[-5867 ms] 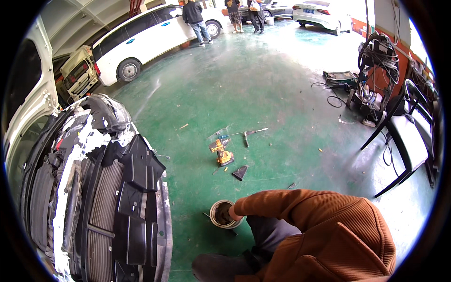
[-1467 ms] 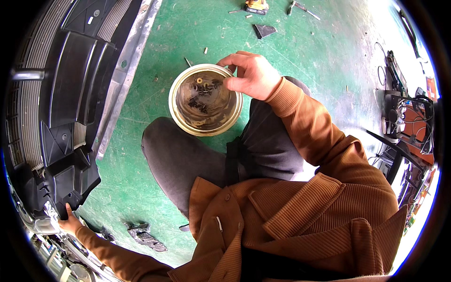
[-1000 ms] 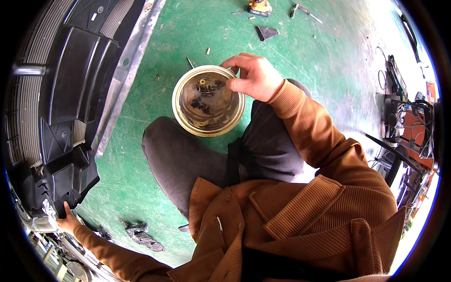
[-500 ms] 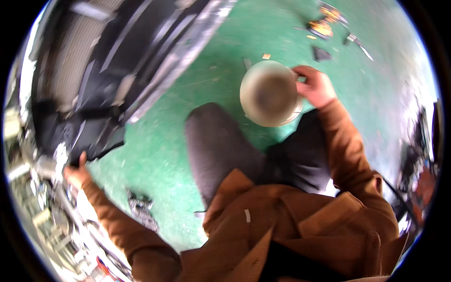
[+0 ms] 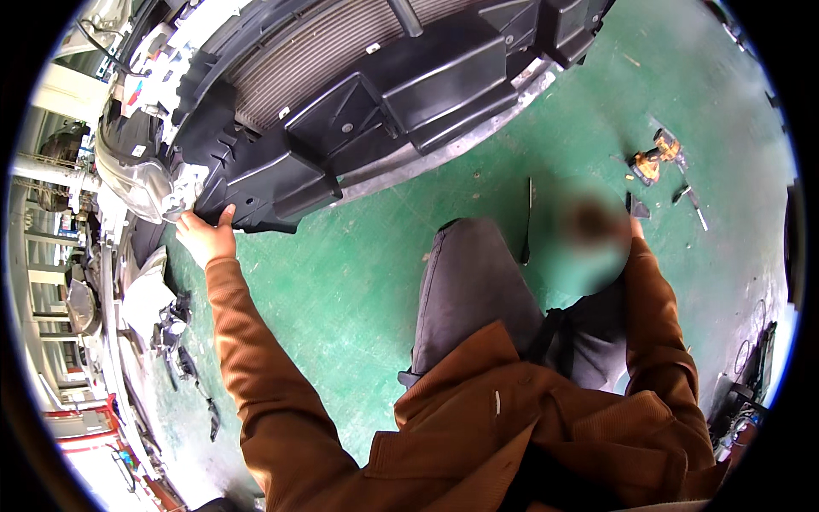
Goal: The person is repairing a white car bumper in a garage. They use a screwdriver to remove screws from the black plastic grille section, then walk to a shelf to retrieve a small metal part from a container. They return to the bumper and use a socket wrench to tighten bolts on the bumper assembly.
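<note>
My left hand (image 5: pixel 205 242) grips the lower left corner of a long black plastic panel (image 5: pixel 444 90) on a car's front end, thumb spread along its edge. Beside that corner sits a clear headlight (image 5: pixel 141 186). My right hand (image 5: pixel 636 228) is low over the green floor by my right knee, mostly lost in a round blurred patch (image 5: pixel 584 235). Its fingers, and anything in them, cannot be made out. A dark flat piece (image 5: pixel 638 206) lies just beyond that hand. Left of the blur rests a thin tool with a dark handle (image 5: pixel 526 243).
A yellow and black cordless drill (image 5: pixel 657 159) lies on the floor at the far right, near a slim dark-handled tool (image 5: pixel 693 207). Dark loose parts (image 5: pixel 181 341) lie at the left. A radiator grille (image 5: pixel 316 64) shows behind the panel. Black equipment (image 5: pixel 742 397) stands at the right edge.
My view has swung left, so the car front shows more fully. A round whitish container, held at its rim by my right hand earlier, is no longer discernible. My left hand stays at the panel's corner.
</note>
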A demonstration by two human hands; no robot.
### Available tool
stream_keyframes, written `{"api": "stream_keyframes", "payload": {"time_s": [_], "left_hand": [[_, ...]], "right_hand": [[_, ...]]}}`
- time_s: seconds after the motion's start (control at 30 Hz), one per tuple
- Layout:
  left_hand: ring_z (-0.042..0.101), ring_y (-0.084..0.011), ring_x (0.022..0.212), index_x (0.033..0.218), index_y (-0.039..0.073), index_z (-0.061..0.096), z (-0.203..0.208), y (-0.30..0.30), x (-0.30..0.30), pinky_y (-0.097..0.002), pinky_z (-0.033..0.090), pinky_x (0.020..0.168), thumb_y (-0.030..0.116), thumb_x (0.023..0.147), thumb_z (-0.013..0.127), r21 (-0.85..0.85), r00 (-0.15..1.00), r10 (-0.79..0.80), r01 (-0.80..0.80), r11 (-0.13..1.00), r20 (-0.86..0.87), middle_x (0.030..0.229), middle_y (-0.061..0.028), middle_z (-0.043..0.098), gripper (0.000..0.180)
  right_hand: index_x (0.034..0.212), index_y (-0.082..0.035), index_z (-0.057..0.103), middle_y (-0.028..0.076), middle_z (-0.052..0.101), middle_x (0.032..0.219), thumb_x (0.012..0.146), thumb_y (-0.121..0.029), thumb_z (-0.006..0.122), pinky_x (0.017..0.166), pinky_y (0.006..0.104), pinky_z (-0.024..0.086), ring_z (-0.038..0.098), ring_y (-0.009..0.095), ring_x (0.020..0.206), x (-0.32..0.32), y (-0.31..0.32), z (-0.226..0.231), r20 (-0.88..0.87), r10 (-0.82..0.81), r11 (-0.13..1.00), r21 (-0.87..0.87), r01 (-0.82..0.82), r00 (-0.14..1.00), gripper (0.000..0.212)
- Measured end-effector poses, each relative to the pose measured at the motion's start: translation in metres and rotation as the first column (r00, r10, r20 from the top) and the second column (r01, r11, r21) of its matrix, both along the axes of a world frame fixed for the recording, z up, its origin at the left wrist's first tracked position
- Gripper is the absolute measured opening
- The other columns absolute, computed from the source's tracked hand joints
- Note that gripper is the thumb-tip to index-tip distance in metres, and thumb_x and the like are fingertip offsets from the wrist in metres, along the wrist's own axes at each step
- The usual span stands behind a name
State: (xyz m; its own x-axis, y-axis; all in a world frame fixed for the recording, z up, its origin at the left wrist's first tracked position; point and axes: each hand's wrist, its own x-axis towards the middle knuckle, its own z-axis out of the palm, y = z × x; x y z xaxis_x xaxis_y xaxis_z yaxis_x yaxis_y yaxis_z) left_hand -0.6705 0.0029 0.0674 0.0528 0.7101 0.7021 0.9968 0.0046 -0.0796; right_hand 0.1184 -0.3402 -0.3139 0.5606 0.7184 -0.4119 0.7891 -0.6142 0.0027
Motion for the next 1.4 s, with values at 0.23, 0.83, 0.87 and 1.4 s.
{"api": "stream_keyframes", "payload": {"time_s": [0.23, 0.83, 0.87, 1.4], "left_hand": [[0.055, -0.0440, 0.104, 0.107, -0.002, 0.055, -0.002, 0.001, -0.014, -0.0533, 0.043, 0.089, 0.058, 0.063, 0.086, 0.086, 0.986, -0.075, 0.089, 0.992, -0.148, 0.102, -0.0218, 0.061, 0.081], [0.050, -0.0492, 0.114, 0.125, -0.009, 0.048, -0.009, 0.014, -0.011, -0.0576, 0.042, 0.099, 0.062, 0.074, 0.076, 0.011, 0.991, 0.019, -0.017, 1.000, -0.133, 0.116, -0.0266, 0.055, 0.093], [0.049, -0.0489, 0.114, 0.123, -0.010, 0.048, -0.013, 0.015, -0.020, -0.0580, 0.040, 0.100, 0.057, 0.074, 0.079, 0.146, 0.981, -0.023, 0.052, 0.988, -0.192, 0.115, -0.0267, 0.055, 0.088], [0.047, -0.0466, 0.109, 0.118, -0.008, 0.047, 0.000, -0.015, 0.004, -0.0577, 0.041, 0.098, 0.036, 0.070, 0.088, -0.059, 0.998, 0.033, -0.030, 0.998, 0.049, 0.113, -0.0237, 0.051, 0.077]], "right_hand": [[0.110, -0.001, 0.070, 0.025, 0.068, 0.118, 0.086, -0.026, 0.059, 0.098, 0.0456, 0.052, 0.064, 0.040, 0.114, -0.067, 0.030, 0.092, -0.015, -0.353, 0.926, 0.134, 0.352, 0.935, 0.036], [0.113, -0.018, 0.075, 0.010, 0.061, 0.130, 0.084, -0.017, 0.065, 0.097, 0.0443, 0.048, 0.052, 0.029, 0.127, -0.282, 0.072, 0.024, -0.313, -0.198, 0.976, -0.149, 0.158, 0.929, 0.031], [0.112, -0.018, 0.075, 0.009, 0.061, 0.131, 0.083, -0.016, 0.065, 0.098, 0.0449, 0.047, 0.051, 0.028, 0.129, -0.289, 0.070, 0.015, -0.319, -0.168, 0.985, -0.095, 0.145, 0.933, 0.030], [0.105, -0.014, 0.074, 0.013, 0.073, 0.104, 0.078, -0.032, 0.070, 0.080, 0.0429, 0.057, 0.070, 0.034, 0.097, -0.276, 0.106, 0.118, -0.550, -0.110, 0.979, 0.083, 0.185, 0.828, 0.033]]}}
